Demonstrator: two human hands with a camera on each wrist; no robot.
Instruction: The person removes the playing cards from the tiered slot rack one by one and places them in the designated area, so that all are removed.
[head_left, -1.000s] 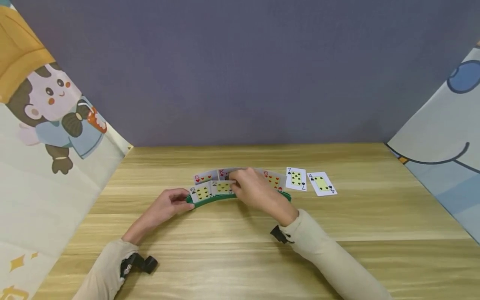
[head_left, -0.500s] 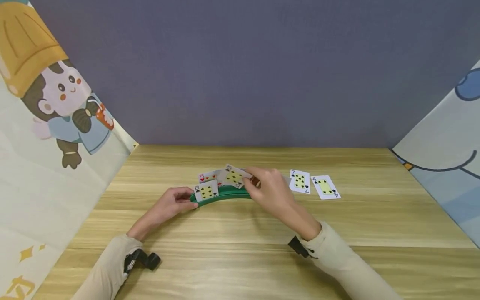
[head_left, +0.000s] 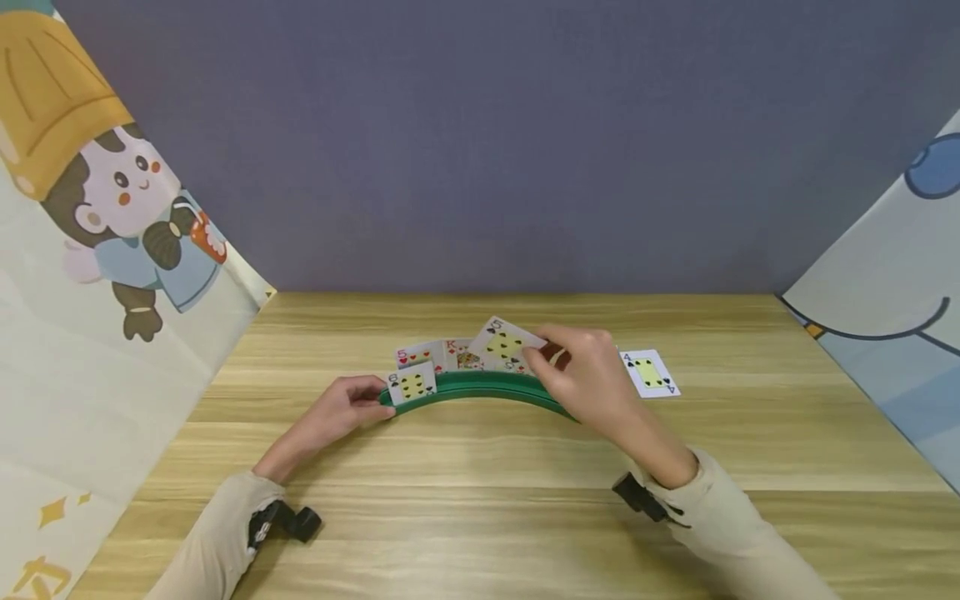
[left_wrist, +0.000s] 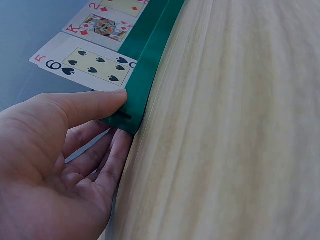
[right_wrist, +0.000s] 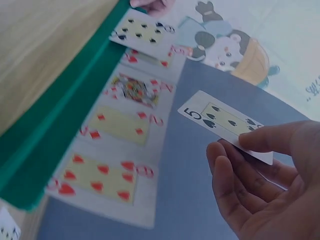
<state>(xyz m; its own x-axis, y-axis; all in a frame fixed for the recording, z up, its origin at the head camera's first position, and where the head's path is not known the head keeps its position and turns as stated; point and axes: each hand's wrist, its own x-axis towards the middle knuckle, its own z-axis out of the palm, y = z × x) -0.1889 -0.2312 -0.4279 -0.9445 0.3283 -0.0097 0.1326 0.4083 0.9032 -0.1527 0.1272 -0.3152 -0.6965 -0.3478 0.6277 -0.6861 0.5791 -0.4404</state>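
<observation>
My left hand (head_left: 354, 407) pinches the left end of a curved green card holder (head_left: 487, 385) between thumb and fingers. Just above that thumb, a six of spades (left_wrist: 95, 67) stands in the holder's front slot. Behind it is a row with a five of hearts (head_left: 414, 355), a king of diamonds (right_wrist: 132, 91), a two of diamonds (right_wrist: 120, 125) and a six of hearts (right_wrist: 102, 180). My right hand (head_left: 592, 379) holds a five of spades (right_wrist: 227, 122) by one end, raised above the holder. In the head view this hand hides the holder's right end.
A four of spades (head_left: 649, 373) lies face up on the wooden table (head_left: 465, 500), right of the holder. Part of another card (right_wrist: 7, 229) shows at the right wrist view's lower left corner. A grey-purple panel (head_left: 480, 150) stands along the table's back edge.
My right hand has lifted the five of spades out of the front slot beside the six and carried it right. It now covers the loose seven of spades in the head view. My left hand stays put.
</observation>
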